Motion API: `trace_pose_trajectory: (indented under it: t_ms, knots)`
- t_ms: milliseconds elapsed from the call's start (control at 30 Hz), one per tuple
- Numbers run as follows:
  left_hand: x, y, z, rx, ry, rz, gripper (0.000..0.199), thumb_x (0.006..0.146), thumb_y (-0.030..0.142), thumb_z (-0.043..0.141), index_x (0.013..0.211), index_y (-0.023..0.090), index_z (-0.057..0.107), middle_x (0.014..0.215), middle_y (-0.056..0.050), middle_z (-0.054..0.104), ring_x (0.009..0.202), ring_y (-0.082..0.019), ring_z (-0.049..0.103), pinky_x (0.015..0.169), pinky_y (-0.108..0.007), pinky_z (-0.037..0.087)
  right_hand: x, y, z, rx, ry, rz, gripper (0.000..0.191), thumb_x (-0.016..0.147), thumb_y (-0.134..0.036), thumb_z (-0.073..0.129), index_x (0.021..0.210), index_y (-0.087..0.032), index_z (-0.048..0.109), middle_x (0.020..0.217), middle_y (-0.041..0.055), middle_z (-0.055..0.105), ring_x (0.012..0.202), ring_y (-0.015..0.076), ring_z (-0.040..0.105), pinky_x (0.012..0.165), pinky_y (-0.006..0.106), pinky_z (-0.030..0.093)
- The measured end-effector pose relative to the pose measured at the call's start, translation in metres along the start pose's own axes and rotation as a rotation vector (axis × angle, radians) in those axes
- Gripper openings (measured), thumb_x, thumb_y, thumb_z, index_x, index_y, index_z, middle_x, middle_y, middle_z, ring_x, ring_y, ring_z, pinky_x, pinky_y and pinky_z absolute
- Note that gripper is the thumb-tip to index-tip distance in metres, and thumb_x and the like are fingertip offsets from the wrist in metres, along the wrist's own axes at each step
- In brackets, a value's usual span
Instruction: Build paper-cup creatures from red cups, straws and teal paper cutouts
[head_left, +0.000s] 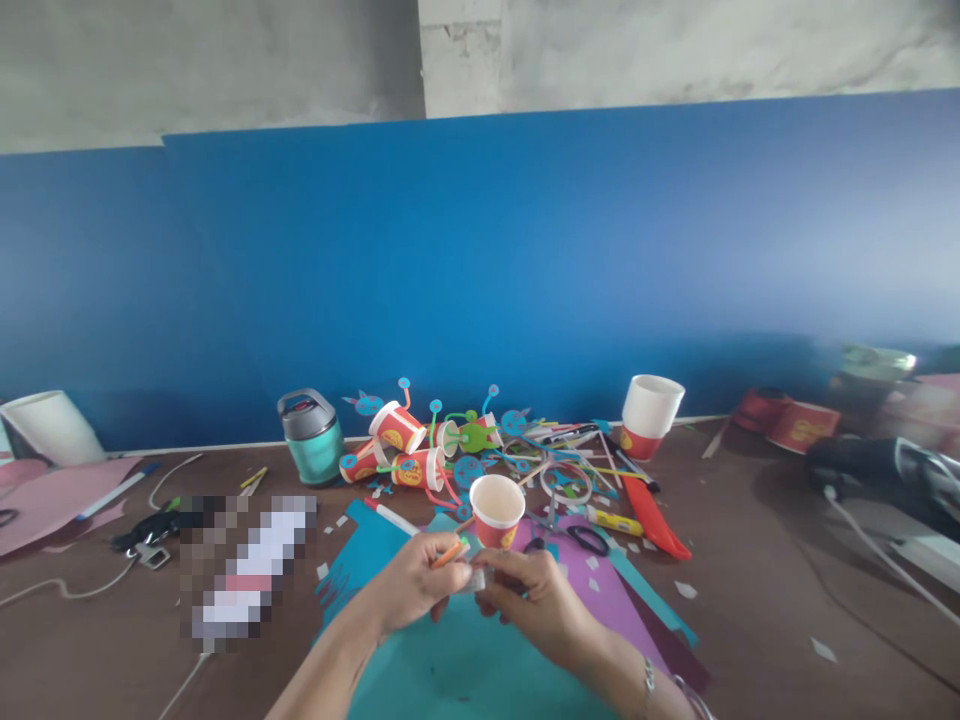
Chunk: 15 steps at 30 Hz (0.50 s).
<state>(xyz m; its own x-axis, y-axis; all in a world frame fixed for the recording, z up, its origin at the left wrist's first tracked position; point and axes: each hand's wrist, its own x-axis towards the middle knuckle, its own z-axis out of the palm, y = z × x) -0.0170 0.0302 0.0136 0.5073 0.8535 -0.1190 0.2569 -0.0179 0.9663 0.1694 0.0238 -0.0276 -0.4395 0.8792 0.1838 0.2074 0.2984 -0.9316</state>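
Note:
My left hand [420,588] is closed on an orange straw [448,556], with a small green bit near its far end. Opposite it, my right hand [536,600] pinches a small, pale, clear-looking piece [478,578], perhaps tape, that lies between the fingertips of both hands. Just beyond them a red and white paper cup [497,510] stands upright. Beneath my hands lies a sheet of teal paper [465,665], with purple paper [596,590] to its right.
Decorated paper cups [397,428] with straw arms lie in a pile behind. Scissors [587,541], a yellow glue tube [615,522] and a red plastic wrapper [654,515] lie right. Stacked cups [651,415] and a teal flask [311,440] stand at the back.

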Motion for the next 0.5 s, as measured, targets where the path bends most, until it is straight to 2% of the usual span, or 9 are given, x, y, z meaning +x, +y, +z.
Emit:
trace_pose_trajectory:
  t_ms: [167, 333, 500]
  knots:
    - [0.0, -0.002, 0.003, 0.064, 0.038, -0.024, 0.033, 0.074, 0.046, 0.058, 0.063, 0.02, 0.042, 0.046, 0.008, 0.037, 0.044, -0.007, 0.032, 0.043, -0.021, 0.023, 0.001, -0.004, -0.001, -0.044, -0.008, -0.032, 0.026, 0.082, -0.022, 0.058, 0.104, -0.019, 0.072, 0.062, -0.0004, 0.065, 0.053, 0.0104, 0.055, 0.052, 0.021, 0.046]
    - [-0.001, 0.005, -0.001, 0.027, 0.029, -0.002, 0.033, 0.077, 0.048, 0.049, 0.063, 0.018, 0.047, 0.046, 0.006, 0.043, 0.044, -0.008, 0.037, 0.045, -0.021, 0.026, 0.002, -0.005, 0.0, 0.078, 0.016, 0.026, 0.026, 0.081, -0.028, 0.061, 0.103, -0.017, 0.072, 0.061, 0.0011, 0.067, 0.056, 0.0129, 0.062, 0.053, 0.022, 0.05]
    - [-0.001, 0.009, -0.003, 0.02, 0.029, -0.021, 0.026, 0.074, 0.042, 0.05, 0.064, 0.018, 0.048, 0.044, 0.006, 0.044, 0.042, -0.008, 0.035, 0.045, -0.021, 0.025, 0.002, 0.0, 0.001, 0.113, 0.037, 0.031, 0.027, 0.079, -0.03, 0.063, 0.101, -0.017, 0.072, 0.059, 0.0013, 0.067, 0.052, 0.0126, 0.062, 0.052, 0.023, 0.051]
